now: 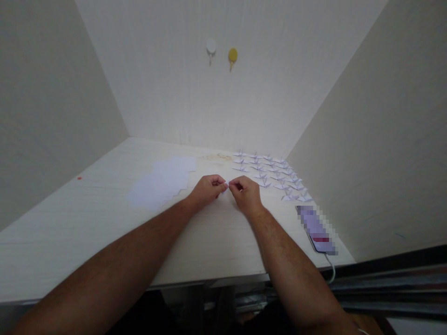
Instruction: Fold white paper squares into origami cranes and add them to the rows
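Between my two hands, above the middle of the table, is a small piece of white folded paper (pixel 226 184). My left hand (pixel 209 190) pinches it from the left with thumb and fingertips. From the right, the fingertips of my right hand (pixel 245 191) close on its other side. My fingers cover most of the paper, so its folded shape is hard to make out. Left of my hands lies a spread of white paper sheets (pixel 164 181). To the right, several folded white paper cranes (pixel 258 166) sit in rows.
A phone (pixel 316 230) with a white cable (pixel 332 272) lies near the right edge of the pale table (pixel 104 232). Panels rise on three sides. A white hook (pixel 211 45) and a yellow hook (pixel 233 55) are on the back panel. A small red spot (pixel 79 178) marks the left side.
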Motion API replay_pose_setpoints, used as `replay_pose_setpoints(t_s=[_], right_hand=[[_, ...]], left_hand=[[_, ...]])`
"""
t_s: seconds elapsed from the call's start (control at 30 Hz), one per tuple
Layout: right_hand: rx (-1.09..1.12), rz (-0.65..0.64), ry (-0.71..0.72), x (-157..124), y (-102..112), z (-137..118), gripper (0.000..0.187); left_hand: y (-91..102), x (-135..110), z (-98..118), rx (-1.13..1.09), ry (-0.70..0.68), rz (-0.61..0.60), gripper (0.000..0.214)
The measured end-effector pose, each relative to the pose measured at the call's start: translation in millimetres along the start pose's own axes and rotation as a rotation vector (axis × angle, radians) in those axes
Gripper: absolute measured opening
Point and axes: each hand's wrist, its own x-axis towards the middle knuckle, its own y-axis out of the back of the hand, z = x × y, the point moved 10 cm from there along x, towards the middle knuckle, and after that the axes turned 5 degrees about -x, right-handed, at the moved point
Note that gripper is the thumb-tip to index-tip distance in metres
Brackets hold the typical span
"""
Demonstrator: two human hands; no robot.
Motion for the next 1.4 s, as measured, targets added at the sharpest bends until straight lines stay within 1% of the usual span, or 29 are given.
replay_pose_setpoints(t_s=[0.13, 0.23, 0.33, 0.43, 0.6, 0.7, 0.83, 0.97, 1.27, 1.4], right_hand=[[0.093, 0.013, 0.033, 0.8, 1.3, -2.1, 0.011], [0.142, 0.005, 0.012, 0.9, 0.0, -0.9, 0.01], [0.166, -0.002, -0.038, 0.6, -1.5, 1.3, 0.008], [0.245, -0.018, -0.115, 0.0, -4.6, 5.8, 0.008], [0.362, -0.043, -0.268, -2.1, -11.2, 17.7, 0.013], [0.415, -0.05, -0.318, -3.1, -13.6, 22.0, 0.019], [0.427, -0.064, -0.324, -3.2, -14.8, 21.9, 0.024], [0.414, -0.075, -0.331, -4.0, -15.5, 22.4, 0.025], [0.456, -0.078, -0.324, -3.2, -15.7, 22.5, 0.019], [0.451, -0.072, -0.286, -1.2, -13.3, 19.8, 0.018]], left_hand=[[-1.6, 0.9, -1.7, -0.006, -0.01, -0.004, 0.023], [-2.0, 1.1, -1.6, -0.024, -0.028, -0.004, 0.021], [-1.2, 1.0, 1.3, -0.02, -0.061, 0.003, 0.021], [-0.3, 1.3, 4.0, -0.005, -0.101, 0.014, 0.02], [-1.1, 1.4, 8.4, 0.006, -0.189, 0.021, 0.021], [0.7, -0.1, 11.7, 0.03, -0.225, 0.045, 0.019], [5.0, -1.4, 14.5, 0.075, -0.26, 0.087, 0.017], [5.4, -0.7, 13.4, 0.09, -0.27, 0.094, 0.016], [4.6, -2.1, 15.2, 0.089, -0.283, 0.092, 0.017], [4.5, -2.0, 16.0, 0.089, -0.295, 0.084, 0.015]])
